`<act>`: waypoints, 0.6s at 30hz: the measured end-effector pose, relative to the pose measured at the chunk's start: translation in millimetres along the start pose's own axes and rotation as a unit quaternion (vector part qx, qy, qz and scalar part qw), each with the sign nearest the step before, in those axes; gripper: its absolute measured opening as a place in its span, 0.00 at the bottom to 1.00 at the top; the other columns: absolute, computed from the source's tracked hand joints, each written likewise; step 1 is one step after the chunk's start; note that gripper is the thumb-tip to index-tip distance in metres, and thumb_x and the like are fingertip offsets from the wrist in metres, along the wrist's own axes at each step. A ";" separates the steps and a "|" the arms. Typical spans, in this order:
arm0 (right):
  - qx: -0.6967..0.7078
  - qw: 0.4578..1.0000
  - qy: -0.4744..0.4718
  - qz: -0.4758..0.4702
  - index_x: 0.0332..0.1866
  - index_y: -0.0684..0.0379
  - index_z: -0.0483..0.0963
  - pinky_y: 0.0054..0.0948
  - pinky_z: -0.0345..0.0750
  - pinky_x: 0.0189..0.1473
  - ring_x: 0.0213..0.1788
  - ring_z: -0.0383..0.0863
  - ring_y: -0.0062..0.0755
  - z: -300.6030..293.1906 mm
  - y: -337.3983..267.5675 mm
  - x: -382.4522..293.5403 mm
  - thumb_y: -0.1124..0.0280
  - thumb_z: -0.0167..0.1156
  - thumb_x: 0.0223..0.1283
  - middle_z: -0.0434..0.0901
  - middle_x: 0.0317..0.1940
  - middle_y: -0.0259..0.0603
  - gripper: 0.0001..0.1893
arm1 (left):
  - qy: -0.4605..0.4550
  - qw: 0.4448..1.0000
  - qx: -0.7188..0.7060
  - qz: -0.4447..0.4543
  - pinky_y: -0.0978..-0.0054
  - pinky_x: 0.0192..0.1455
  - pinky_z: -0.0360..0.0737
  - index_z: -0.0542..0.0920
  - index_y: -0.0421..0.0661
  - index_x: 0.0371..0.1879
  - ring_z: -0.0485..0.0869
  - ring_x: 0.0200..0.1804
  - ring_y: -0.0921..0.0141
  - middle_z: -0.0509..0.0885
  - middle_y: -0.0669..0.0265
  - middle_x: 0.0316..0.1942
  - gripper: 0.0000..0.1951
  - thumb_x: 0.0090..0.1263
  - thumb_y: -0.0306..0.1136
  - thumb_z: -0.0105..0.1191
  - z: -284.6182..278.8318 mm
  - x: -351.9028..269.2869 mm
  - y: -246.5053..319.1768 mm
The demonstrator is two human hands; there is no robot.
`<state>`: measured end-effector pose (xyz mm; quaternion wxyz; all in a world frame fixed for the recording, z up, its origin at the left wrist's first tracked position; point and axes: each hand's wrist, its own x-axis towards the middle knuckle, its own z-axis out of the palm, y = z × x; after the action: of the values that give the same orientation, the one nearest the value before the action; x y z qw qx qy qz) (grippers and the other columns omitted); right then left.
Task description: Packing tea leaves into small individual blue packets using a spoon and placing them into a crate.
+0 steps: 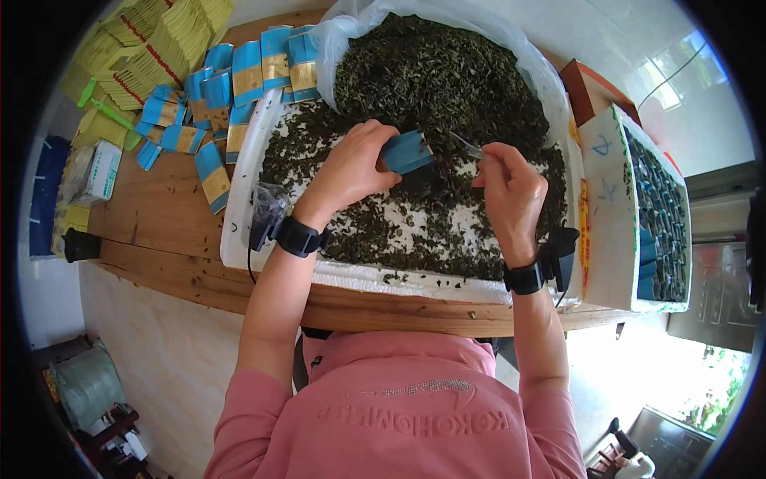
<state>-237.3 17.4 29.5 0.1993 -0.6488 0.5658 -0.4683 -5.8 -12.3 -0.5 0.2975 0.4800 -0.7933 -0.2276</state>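
My left hand [359,164] holds a blue paper packet [408,152] tilted over a white foam tray [239,239], its mouth towards the right. Between the fingers of my right hand [511,188] is a small clear spoon or scoop [468,145], pointing at the packet without touching it. Dark dried leaves, probably tea, [365,239] are scattered over the tray. Behind both hands, a clear plastic bag [332,66] lies open around a large heap of the same leaves [437,66].
Several blue and tan packets [212,176] lie on the wooden table [155,209] at the left, near stacked yellow cards or packets [143,54], a green plastic tool [111,114] and a small box [103,173]. A foam box [610,197] filled with blue packets stands at the right.
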 end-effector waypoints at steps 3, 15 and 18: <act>-0.064 0.987 0.010 -0.147 0.42 0.67 0.80 0.21 0.76 0.26 0.25 0.84 0.22 10.9 -5.7 5.1 0.80 0.59 0.64 0.82 0.24 0.41 0.06 | 0.034 0.998 -0.048 -0.005 0.67 0.48 0.77 0.76 0.39 0.51 0.80 0.46 0.60 0.76 0.60 0.44 0.27 0.49 0.24 0.70 -0.9 -0.1 -1.2; -0.124 0.951 -0.024 -0.283 0.43 0.63 0.80 0.24 0.79 0.31 0.30 0.85 0.27 9.2 -38.0 21.1 0.86 0.59 0.57 0.84 0.31 0.44 0.11 | 0.081 0.986 -0.144 -0.027 0.69 0.51 0.77 0.74 0.40 0.55 0.80 0.46 0.64 0.77 0.61 0.48 0.29 0.51 0.27 0.69 -2.4 -3.0 -3.5; -0.110 0.948 -0.071 -0.292 0.43 0.63 0.80 0.24 0.79 0.31 0.30 0.86 0.27 18.2 -37.3 18.7 0.87 0.58 0.56 0.84 0.32 0.43 0.12 | 0.084 0.987 -0.135 -0.021 0.69 0.50 0.77 0.74 0.40 0.55 0.80 0.46 0.64 0.77 0.61 0.48 0.29 0.52 0.27 0.68 -0.2 -2.9 -5.0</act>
<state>-203.2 5.7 57.2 0.0211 -0.8348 0.3844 -0.3936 -1.5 -11.8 -4.3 0.4198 0.4698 -0.7172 -0.2977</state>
